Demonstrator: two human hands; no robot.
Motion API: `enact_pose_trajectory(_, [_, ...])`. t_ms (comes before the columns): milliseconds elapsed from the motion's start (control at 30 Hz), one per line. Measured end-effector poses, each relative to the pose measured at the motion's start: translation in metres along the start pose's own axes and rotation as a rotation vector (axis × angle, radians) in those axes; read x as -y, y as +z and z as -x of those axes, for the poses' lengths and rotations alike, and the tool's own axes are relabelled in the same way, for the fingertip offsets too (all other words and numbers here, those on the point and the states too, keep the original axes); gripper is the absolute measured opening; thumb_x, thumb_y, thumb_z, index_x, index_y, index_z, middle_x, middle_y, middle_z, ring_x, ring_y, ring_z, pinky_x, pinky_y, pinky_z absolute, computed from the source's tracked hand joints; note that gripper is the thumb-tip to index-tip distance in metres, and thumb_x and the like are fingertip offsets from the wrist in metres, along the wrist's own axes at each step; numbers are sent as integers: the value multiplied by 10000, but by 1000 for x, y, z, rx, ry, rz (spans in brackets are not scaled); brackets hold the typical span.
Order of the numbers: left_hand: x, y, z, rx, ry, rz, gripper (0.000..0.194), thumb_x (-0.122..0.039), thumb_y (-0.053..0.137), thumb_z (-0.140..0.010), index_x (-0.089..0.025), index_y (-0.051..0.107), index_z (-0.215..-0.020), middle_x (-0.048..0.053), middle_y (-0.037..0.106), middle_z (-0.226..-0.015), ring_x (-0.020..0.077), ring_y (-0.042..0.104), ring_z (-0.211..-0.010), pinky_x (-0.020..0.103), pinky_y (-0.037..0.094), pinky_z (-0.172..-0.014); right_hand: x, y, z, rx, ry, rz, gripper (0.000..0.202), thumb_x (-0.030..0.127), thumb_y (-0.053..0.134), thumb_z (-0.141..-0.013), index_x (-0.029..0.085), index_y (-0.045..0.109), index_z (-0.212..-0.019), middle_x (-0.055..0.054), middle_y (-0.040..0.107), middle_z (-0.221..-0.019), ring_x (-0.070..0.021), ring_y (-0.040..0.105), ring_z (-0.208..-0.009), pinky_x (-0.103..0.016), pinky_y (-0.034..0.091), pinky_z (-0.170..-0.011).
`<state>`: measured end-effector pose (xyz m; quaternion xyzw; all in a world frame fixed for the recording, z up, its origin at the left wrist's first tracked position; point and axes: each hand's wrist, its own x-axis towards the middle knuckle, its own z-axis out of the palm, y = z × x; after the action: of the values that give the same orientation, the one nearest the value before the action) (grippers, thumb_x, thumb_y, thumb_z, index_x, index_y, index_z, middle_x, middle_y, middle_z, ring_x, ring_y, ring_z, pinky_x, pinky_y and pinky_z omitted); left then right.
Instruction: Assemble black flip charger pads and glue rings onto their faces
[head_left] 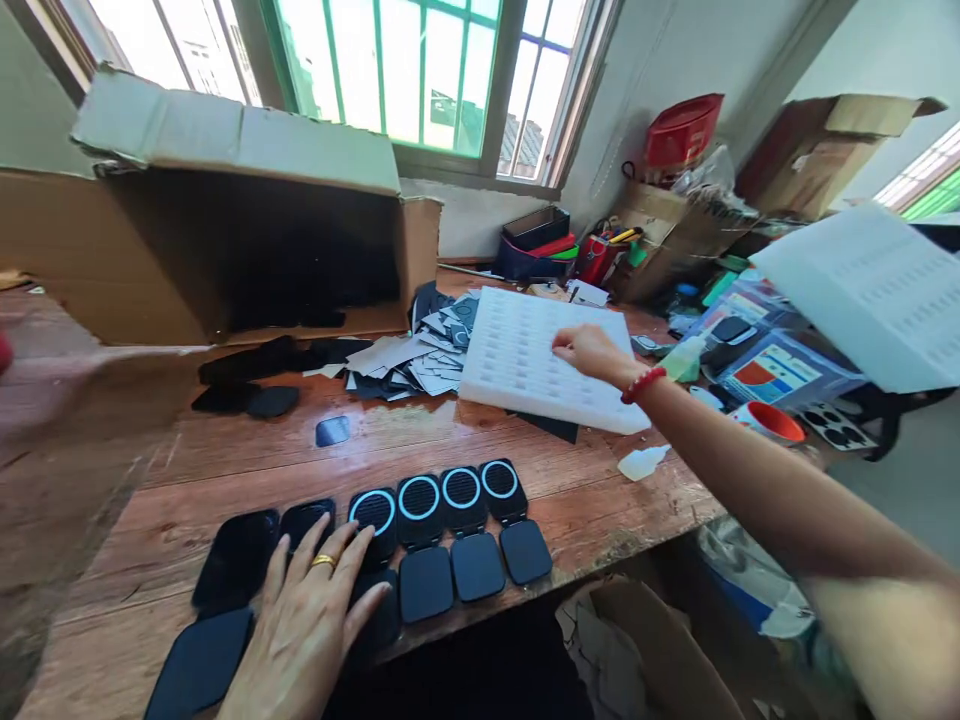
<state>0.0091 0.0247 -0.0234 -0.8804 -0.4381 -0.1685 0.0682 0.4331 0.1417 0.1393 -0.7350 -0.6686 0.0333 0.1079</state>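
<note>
My left hand, fingers spread, lies over a row of black hinged square devices on the wooden table. Its fingertips are at an unfolded device without a visible ring and a neighbouring device with a pale ring; part of both is covered. To the right, several more ringed devices lie unfolded, and a larger ringless one is at the left. My right hand is over a white foam tray with rows of small slots, its fingers pinched together; whatever they hold is too small or hidden.
Paper and dark scraps are heaped left of the tray. A large carton stands behind. A small dark plate, a white bottle, an orange-rimmed mug and another foam tray are about. The table's front edge is close.
</note>
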Motion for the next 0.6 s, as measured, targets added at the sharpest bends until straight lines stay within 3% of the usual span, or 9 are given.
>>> enact_pose_trajectory(100, [4,3,2,17,23,-4,434,-421,445,-936,-264,669,-1272,96,668,-1304,397,461,-1332,640,291,-1091,-68,-15,-12,-29,207,64,117,206,636,-903,136,670,-817,-44,679,-831,-178,641,-813,-344,508,-785])
enact_pose_trajectory(233, [9,7,3,49,49,-42,429,-419,442,-919,-325,675,-1267,53,663,-1320,388,445,-1339,642,288,-1091,-120,-7,-11,1,332,37,190,335,630,-942,149,666,-946,-38,684,-987,-171,654,-888,-370,544,-827])
enact_pose_trajectory(400, [5,9,3,32,23,-80,448,-397,376,-933,-305,717,-1209,61,652,-1335,360,419,-1364,603,246,-1130,-146,6,-13,-12,393,-129,183,315,648,-931,135,661,-898,-24,679,-930,-162,653,-846,-343,553,-780])
enact_pose_trajectory(500, [0,7,1,126,-65,-72,464,-463,368,-949,-305,699,-1234,59,613,-1390,343,378,-1408,583,231,-1150,-153,4,-11,-68,425,-285,204,278,673,-911,131,631,-777,21,640,-756,-120,621,-688,-285,538,-678])
enact_pose_trajectory(600, [-1,6,1,127,-67,-44,423,-467,427,-946,-318,692,-1240,63,618,-1385,351,373,-1418,600,219,-1149,-152,-5,-2,-171,449,-484,220,230,722,-860,139,591,-709,53,568,-600,-84,540,-521,-226,483,-545])
